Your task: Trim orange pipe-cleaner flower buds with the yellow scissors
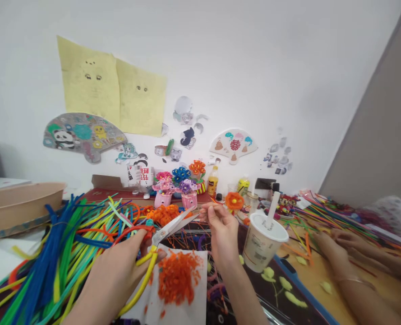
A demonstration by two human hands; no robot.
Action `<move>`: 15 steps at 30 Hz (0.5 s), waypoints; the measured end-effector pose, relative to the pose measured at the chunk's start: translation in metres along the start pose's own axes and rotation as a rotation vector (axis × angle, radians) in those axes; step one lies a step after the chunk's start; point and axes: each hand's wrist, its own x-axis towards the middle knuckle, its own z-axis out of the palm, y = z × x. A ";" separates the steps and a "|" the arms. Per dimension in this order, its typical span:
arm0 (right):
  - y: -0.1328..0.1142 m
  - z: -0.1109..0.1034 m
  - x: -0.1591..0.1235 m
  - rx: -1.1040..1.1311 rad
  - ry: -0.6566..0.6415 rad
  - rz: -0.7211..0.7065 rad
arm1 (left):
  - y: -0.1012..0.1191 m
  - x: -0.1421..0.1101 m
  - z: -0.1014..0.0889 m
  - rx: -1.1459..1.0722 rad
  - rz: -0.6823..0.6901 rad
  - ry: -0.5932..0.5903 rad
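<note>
My left hand is closed around scissors with yellow handles. Their blades are parted and point up and to the right, toward my other hand. My right hand is raised near the blade tips, thumb and fingers pinched together. What it pinches is too small to make out; a bit of orange shows by the fingertips. Below the hands, a pile of orange fuzz clippings lies on a white sheet. Fluffy orange pieces sit behind the blades. An orange flower with a yellow centre stands just beyond my right hand.
Bundled colourful pipe cleaners spread across the left. A lidded cup with a straw stands close to my right forearm. Potted fuzzy flowers and a bottle line the wall. Another person's hands rest at right among pipe cleaners.
</note>
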 end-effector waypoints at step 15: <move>-0.006 0.005 -0.006 0.043 0.030 -0.013 | -0.005 0.000 0.002 0.051 0.034 -0.127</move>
